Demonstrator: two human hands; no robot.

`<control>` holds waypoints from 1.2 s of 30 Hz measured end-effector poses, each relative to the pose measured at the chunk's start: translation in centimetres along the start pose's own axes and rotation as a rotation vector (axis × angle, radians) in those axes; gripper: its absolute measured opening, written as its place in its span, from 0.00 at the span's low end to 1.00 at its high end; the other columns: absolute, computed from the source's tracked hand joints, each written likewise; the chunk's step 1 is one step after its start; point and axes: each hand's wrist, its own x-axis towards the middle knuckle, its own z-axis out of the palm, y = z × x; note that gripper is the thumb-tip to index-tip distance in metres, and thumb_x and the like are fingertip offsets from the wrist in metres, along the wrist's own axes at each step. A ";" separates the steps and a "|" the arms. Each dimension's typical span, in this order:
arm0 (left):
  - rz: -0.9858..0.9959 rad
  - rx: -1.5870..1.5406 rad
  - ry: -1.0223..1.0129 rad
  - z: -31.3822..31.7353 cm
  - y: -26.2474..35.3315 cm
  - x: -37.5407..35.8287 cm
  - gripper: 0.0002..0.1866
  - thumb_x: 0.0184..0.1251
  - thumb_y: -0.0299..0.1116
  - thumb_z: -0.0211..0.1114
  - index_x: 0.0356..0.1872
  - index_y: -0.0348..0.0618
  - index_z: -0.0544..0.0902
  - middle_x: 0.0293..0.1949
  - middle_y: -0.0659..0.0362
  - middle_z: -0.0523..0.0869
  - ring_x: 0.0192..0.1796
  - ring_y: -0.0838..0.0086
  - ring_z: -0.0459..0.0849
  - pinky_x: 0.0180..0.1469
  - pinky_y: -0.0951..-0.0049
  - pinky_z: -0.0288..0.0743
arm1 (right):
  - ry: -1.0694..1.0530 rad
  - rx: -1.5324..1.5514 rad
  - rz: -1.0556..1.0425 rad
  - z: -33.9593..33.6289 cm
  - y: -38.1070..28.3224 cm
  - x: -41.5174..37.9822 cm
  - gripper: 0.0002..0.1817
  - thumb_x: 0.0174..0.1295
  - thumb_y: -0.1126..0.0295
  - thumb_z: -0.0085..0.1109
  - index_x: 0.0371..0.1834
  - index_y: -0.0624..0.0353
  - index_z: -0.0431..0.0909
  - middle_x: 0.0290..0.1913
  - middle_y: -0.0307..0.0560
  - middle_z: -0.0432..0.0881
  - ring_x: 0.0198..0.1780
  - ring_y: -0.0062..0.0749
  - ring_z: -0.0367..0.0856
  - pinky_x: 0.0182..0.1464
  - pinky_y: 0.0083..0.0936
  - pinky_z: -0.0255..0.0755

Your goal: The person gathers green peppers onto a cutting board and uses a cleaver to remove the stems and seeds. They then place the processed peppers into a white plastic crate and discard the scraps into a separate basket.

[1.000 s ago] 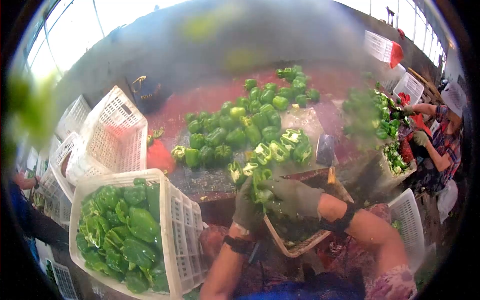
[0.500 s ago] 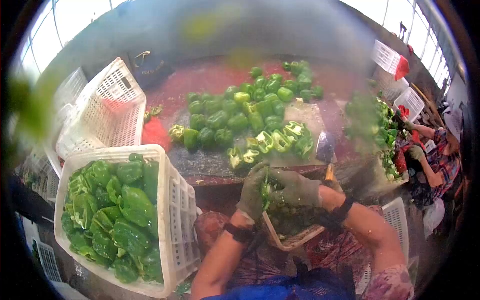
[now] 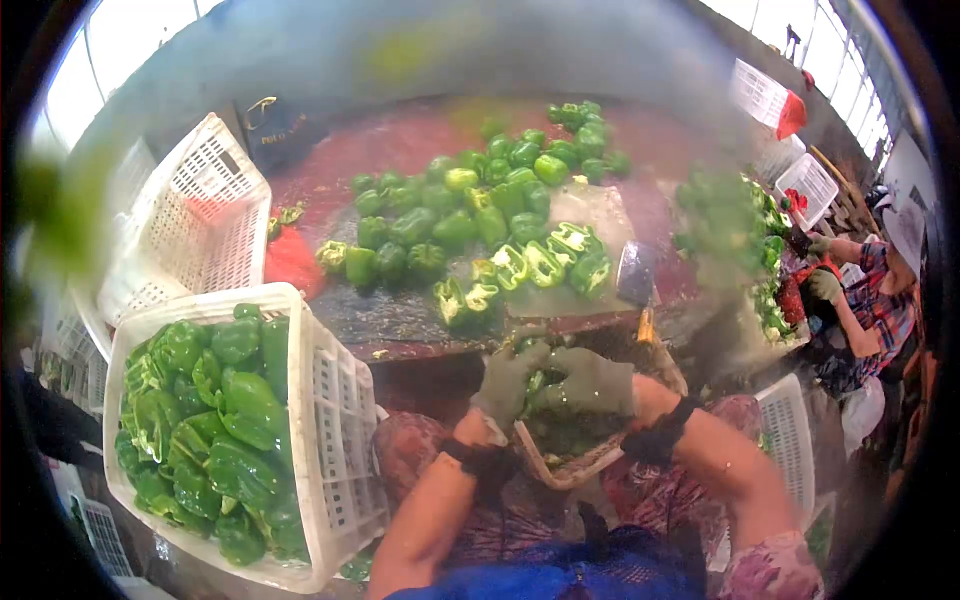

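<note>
My left hand and my right hand, both in grey-green gloves, are closed together on a piece of green bell pepper. Fingers hide most of it. Just below them is a small tan-rimmed basket in my lap, with dark green bits inside. Ahead on the table lie several cut bell pepper halves, pale insides showing. A cleaver lies to their right, its wooden handle toward me. Whole green bell peppers are heaped behind the halves.
A white crate full of opened peppers stands at my left, with a tilted white crate behind. Red mesh lies beside it. At the right, a co-worker in a plaid shirt handles vegetables. Blurred smears cover parts of the view.
My hands have lowered a little toward the basket, and the pepper piece shows less between them. The whole view has shifted slightly.
</note>
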 end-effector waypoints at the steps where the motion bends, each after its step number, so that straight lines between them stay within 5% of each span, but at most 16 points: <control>1: -0.033 0.020 0.026 0.2 0.0 0.0 0.15 0.71 0.29 0.61 0.57 0.39 0.80 0.50 0.58 0.84 0.48 0.74 0.82 0.52 0.73 0.77 | 0.004 0.000 -0.005 -0.3 -0.7 -0.3 0.26 0.62 0.60 0.69 0.60 0.61 0.77 0.51 0.55 0.86 0.52 0.31 0.83 0.57 0.33 0.76; 8: 0.249 0.481 -0.091 -1.5 -2.0 1.5 0.16 0.71 0.32 0.62 0.56 0.40 0.80 0.51 0.54 0.83 0.51 0.71 0.82 0.54 0.71 0.78 | -0.029 0.060 -0.011 -0.3 0.9 -0.5 0.27 0.63 0.58 0.69 0.63 0.57 0.76 0.53 0.51 0.86 0.54 0.32 0.83 0.57 0.33 0.76; 10: 0.711 1.157 -0.112 -2.3 -2.6 1.5 0.17 0.71 0.33 0.62 0.58 0.40 0.79 0.56 0.51 0.80 0.56 0.68 0.81 0.57 0.66 0.78 | -0.055 0.123 0.090 -0.5 -0.1 -0.7 0.26 0.64 0.60 0.68 0.64 0.56 0.75 0.54 0.49 0.85 0.54 0.33 0.82 0.57 0.33 0.76; 11: 0.787 1.263 -0.098 -2.4 -2.7 1.4 0.17 0.71 0.33 0.62 0.58 0.40 0.79 0.58 0.50 0.78 0.58 0.66 0.80 0.59 0.64 0.78 | -0.043 0.142 0.071 -0.1 0.8 -0.2 0.26 0.62 0.64 0.70 0.63 0.57 0.76 0.52 0.49 0.86 0.53 0.31 0.83 0.55 0.32 0.77; 12: 0.746 1.235 -0.082 -2.7 -2.7 1.4 0.18 0.71 0.34 0.63 0.59 0.40 0.79 0.61 0.49 0.77 0.61 0.64 0.79 0.61 0.62 0.78 | -0.047 0.365 0.103 0.2 1.0 -0.1 0.26 0.60 0.68 0.71 0.62 0.60 0.76 0.51 0.49 0.86 0.51 0.29 0.82 0.54 0.31 0.78; 14: 0.047 0.121 -0.018 -1.0 -1.5 1.8 0.14 0.72 0.32 0.61 0.56 0.42 0.79 0.48 0.59 0.83 0.49 0.75 0.82 0.50 0.73 0.79 | 0.084 0.200 0.102 0.6 -2.5 -0.3 0.22 0.60 0.71 0.69 0.57 0.62 0.78 0.50 0.47 0.85 0.50 0.27 0.82 0.52 0.30 0.78; 16: 0.306 0.224 -0.077 -1.4 -2.2 2.5 0.14 0.71 0.31 0.61 0.55 0.44 0.79 0.43 0.63 0.83 0.44 0.78 0.81 0.46 0.76 0.77 | 0.186 0.187 0.028 0.9 -4.0 -0.6 0.20 0.60 0.72 0.68 0.55 0.63 0.79 0.50 0.46 0.85 0.50 0.26 0.81 0.52 0.30 0.78; 19: 0.132 -0.053 -0.055 -0.4 -1.0 2.0 0.14 0.70 0.30 0.62 0.55 0.44 0.79 0.44 0.61 0.83 0.43 0.79 0.81 0.45 0.76 0.78 | 0.361 -0.067 -0.086 2.1 -3.1 -0.7 0.20 0.57 0.72 0.69 0.53 0.64 0.79 0.45 0.53 0.84 0.47 0.37 0.84 0.49 0.32 0.78; 21: 0.412 0.305 -0.070 -2.4 -2.4 3.2 0.13 0.71 0.29 0.62 0.55 0.44 0.79 0.44 0.60 0.84 0.42 0.78 0.82 0.44 0.76 0.79 | 0.468 -0.157 -0.153 3.0 -2.0 -0.3 0.21 0.56 0.71 0.69 0.52 0.66 0.79 0.43 0.55 0.84 0.45 0.44 0.84 0.47 0.35 0.78; 26: 0.194 0.121 -0.017 -0.4 1.2 2.0 0.14 0.70 0.26 0.62 0.55 0.43 0.79 0.46 0.59 0.84 0.43 0.77 0.83 0.44 0.75 0.81 | 0.703 -0.288 -0.170 4.6 -3.0 -0.7 0.19 0.56 0.69 0.69 0.48 0.67 0.79 0.42 0.59 0.83 0.43 0.52 0.84 0.44 0.41 0.78; 33: 0.472 0.136 0.255 -0.1 1.2 1.5 0.11 0.65 0.25 0.66 0.48 0.44 0.80 0.40 0.62 0.82 0.39 0.81 0.78 0.39 0.77 0.75 | 0.932 -0.307 -0.071 6.3 -3.4 -0.4 0.20 0.57 0.68 0.69 0.50 0.65 0.80 0.38 0.56 0.83 0.40 0.48 0.84 0.42 0.39 0.78; 34: 0.389 0.135 0.451 1.2 2.5 0.7 0.13 0.63 0.23 0.65 0.49 0.44 0.79 0.39 0.61 0.81 0.38 0.82 0.78 0.36 0.77 0.73 | 0.984 -0.244 -0.011 6.5 -2.5 -0.3 0.19 0.57 0.67 0.69 0.49 0.65 0.80 0.37 0.56 0.83 0.39 0.47 0.84 0.42 0.39 0.78; 36: 0.582 0.516 0.490 -1.0 1.4 1.2 0.08 0.68 0.27 0.63 0.46 0.44 0.83 0.39 0.60 0.85 0.38 0.77 0.81 0.39 0.71 0.77 | 1.071 -0.027 0.053 5.6 -0.4 0.5 0.15 0.59 0.67 0.69 0.45 0.63 0.81 0.33 0.55 0.84 0.37 0.42 0.85 0.42 0.35 0.79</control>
